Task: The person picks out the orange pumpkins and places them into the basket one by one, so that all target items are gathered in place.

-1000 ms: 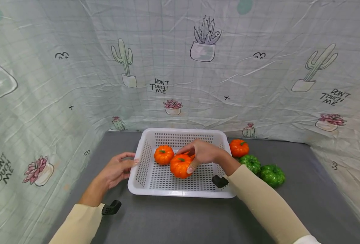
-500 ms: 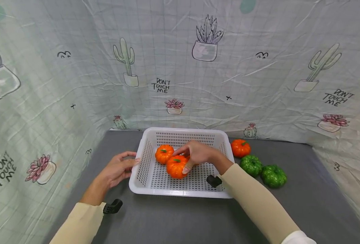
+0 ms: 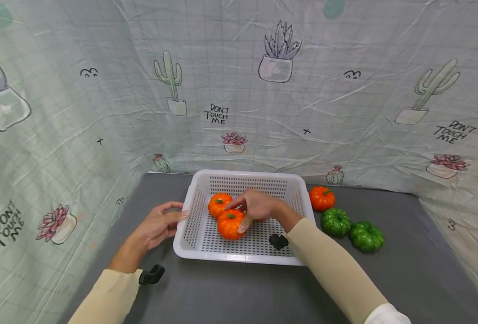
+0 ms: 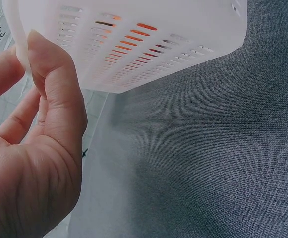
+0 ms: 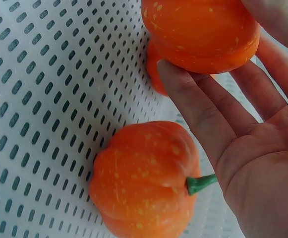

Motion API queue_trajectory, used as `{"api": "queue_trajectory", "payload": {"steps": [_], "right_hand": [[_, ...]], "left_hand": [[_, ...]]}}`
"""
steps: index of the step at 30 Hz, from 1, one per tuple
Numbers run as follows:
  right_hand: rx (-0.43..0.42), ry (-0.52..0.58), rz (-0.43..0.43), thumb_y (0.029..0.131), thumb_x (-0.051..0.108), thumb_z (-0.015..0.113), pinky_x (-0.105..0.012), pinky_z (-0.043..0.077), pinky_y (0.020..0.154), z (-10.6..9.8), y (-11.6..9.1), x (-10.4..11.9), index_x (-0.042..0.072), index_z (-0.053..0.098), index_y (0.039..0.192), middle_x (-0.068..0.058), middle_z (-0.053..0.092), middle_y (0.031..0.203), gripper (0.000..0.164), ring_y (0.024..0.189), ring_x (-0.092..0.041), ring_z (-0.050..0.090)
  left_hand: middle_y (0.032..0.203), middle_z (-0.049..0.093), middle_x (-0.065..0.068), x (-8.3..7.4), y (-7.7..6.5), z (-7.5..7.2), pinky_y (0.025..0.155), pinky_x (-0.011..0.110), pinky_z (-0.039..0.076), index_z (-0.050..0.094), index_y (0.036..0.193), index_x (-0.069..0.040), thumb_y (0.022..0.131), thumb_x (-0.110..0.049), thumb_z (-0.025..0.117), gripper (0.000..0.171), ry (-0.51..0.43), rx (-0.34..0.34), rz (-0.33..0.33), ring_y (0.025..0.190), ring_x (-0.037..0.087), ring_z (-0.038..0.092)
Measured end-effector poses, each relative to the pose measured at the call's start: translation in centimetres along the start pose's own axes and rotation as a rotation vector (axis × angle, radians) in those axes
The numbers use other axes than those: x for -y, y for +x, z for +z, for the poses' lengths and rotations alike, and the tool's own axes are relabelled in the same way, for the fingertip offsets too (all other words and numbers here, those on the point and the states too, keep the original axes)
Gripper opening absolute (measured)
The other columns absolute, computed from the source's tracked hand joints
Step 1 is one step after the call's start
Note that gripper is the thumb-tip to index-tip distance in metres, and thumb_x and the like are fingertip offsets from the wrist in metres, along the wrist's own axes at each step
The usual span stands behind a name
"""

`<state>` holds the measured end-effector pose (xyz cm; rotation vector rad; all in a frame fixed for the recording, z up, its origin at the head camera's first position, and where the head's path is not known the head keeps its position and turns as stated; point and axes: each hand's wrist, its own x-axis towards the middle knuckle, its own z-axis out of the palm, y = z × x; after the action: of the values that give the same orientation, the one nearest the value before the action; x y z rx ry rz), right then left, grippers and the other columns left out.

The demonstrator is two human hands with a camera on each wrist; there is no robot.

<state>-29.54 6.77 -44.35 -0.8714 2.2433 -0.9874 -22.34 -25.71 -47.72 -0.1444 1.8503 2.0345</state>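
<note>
My right hand (image 3: 258, 206) grips a small orange pumpkin (image 3: 230, 224) inside the white perforated basket (image 3: 239, 258), thumb in front and fingers behind. In the right wrist view the held pumpkin (image 5: 203, 37) is up between thumb and fingers. A second pumpkin (image 3: 219, 203) sits just behind it to the left. Another pumpkin with a green stem (image 5: 146, 181) lies under my right palm, mostly hidden in the head view. At the basket's left side, my left hand (image 3: 158, 226) pinches the rim (image 4: 19, 37) between thumb and fingers.
Right of the basket, on the grey table (image 3: 230, 292), are an orange pumpkin (image 3: 322, 198) and two green pumpkins, one nearer the basket (image 3: 336, 222) and one farther right (image 3: 366, 236). A printed cloth (image 3: 239, 99) hangs behind and along the sides.
My right hand has shifted left with the pumpkin, bringing it closer to the left pumpkin in the basket. My left hand stays at the rim.
</note>
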Motion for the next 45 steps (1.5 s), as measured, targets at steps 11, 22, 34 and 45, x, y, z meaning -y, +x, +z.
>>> {"api": "queue_trajectory", "payload": {"steps": [11,22,34,45], "right_hand": [[0.021,-0.021,0.042,0.068,0.020,0.098,-0.047,0.050,0.113,0.7,0.8,-0.1,0.025,0.074,0.130,-0.003,0.068,0.141,0.066,0.127,-0.028,0.065],[0.021,0.015,0.043,0.068,0.014,0.098,-0.044,0.049,0.114,1.0,1.3,0.1,0.020,0.075,0.130,-0.002,0.068,0.141,0.066,0.128,-0.023,0.063],[0.048,-0.011,0.005,0.067,0.015,0.099,-0.043,0.049,0.113,1.2,1.9,-0.1,0.020,0.076,0.127,-0.002,0.070,0.136,0.064,0.122,-0.021,0.065],[0.059,-0.034,-0.003,0.067,0.018,0.099,-0.042,0.050,0.113,1.7,1.9,-0.3,0.021,0.076,0.126,0.001,0.072,0.134,0.063,0.122,-0.019,0.064]], "left_hand": [[0.111,0.073,0.003,0.0,-0.1,0.2,0.083,0.041,0.063,0.049,0.136,-0.008,0.098,-0.016,0.073,0.046,0.009,0.001,0.005,0.092,0.020,0.074],[0.112,0.073,0.003,-0.3,0.0,0.3,0.084,0.043,0.064,0.049,0.136,-0.008,0.098,-0.018,0.075,0.047,0.012,-0.002,0.003,0.094,0.021,0.074],[0.113,0.074,0.003,-0.4,-0.1,0.2,0.084,0.043,0.064,0.049,0.135,-0.009,0.098,-0.017,0.074,0.046,0.010,-0.002,0.002,0.095,0.022,0.074],[0.111,0.074,0.003,-0.3,-0.3,0.4,0.083,0.041,0.063,0.049,0.136,-0.007,0.098,-0.017,0.074,0.046,0.003,-0.002,-0.001,0.094,0.020,0.074]]}}
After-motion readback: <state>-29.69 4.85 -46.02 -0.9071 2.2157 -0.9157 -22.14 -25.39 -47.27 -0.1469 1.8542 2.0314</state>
